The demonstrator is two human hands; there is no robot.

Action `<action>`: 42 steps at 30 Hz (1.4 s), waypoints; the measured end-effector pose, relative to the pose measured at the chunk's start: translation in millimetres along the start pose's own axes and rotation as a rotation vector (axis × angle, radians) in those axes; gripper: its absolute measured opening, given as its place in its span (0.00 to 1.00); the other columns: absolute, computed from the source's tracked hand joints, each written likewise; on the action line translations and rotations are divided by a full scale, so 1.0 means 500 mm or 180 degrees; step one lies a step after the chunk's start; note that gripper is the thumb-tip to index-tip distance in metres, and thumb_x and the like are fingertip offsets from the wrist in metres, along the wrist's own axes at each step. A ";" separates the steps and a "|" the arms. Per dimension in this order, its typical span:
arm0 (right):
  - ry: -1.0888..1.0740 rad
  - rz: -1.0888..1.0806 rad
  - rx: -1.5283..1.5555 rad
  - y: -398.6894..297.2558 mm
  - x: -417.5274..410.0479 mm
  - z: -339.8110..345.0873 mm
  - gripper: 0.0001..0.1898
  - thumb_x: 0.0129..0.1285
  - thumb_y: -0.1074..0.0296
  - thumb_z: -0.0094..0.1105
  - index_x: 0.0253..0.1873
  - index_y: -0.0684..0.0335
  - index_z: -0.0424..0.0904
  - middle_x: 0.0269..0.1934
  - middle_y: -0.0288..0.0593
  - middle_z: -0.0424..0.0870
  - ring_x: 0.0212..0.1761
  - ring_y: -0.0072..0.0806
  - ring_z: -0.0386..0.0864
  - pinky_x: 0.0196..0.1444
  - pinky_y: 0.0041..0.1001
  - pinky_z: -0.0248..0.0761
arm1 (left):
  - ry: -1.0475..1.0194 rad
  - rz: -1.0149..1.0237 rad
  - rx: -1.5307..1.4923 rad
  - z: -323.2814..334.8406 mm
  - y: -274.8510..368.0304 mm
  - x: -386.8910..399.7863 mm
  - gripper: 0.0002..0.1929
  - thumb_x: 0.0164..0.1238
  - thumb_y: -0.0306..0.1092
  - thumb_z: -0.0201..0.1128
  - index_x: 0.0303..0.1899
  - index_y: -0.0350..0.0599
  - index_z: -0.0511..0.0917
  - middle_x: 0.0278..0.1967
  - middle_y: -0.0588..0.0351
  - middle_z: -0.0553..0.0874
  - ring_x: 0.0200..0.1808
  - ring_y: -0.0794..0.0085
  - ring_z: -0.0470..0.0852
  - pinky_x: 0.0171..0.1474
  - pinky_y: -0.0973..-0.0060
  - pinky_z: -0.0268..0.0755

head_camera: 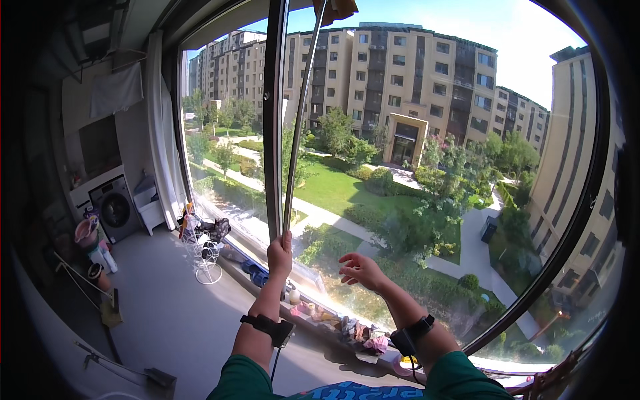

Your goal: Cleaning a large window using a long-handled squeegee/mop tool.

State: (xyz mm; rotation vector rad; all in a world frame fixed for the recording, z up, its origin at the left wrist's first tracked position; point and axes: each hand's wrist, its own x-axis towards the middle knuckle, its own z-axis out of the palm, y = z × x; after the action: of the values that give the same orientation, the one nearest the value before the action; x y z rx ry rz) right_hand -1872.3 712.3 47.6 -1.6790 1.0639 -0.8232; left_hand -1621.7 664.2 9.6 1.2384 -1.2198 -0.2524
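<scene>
A long metal pole (301, 110) rises in front of the large window, close along its dark upright frame (275, 125). My left hand (280, 254) is closed around the pole's lower part. At the top edge of the view a brown cloth (338, 11) hangs at the pole's upper end, partly cut off. My right hand (361, 270) is to the right of the pole, in front of the glass, its fingers apart and slightly bent, holding nothing.
Along the low window ledge lie crumpled cloths (361, 334), a small bottle (294, 296) and blue objects (255, 272). A white wire stand (207, 265) is on the floor at left. Farther back are a washing machine (115, 209), a white curtain (164, 130) and a dustpan (161, 377).
</scene>
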 end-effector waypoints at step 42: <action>0.0049 0.1173 0.0680 0.268 -0.221 0.050 0.13 0.67 0.66 0.58 0.53 0.63 0.77 0.37 0.43 0.85 0.36 0.26 0.85 0.39 0.22 0.78 | -0.0643 -0.0657 0.0649 -0.014 -0.178 -0.142 0.28 0.75 0.52 0.46 0.31 0.31 0.78 0.25 0.33 0.80 0.36 0.37 0.80 0.37 0.55 0.70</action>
State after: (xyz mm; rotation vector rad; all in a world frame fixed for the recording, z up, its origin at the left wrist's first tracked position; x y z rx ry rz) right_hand -1931.4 799.9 -92.5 -1.2511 1.2051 -0.6818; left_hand -1605.6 685.1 -101.2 1.5484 -1.3151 -0.4211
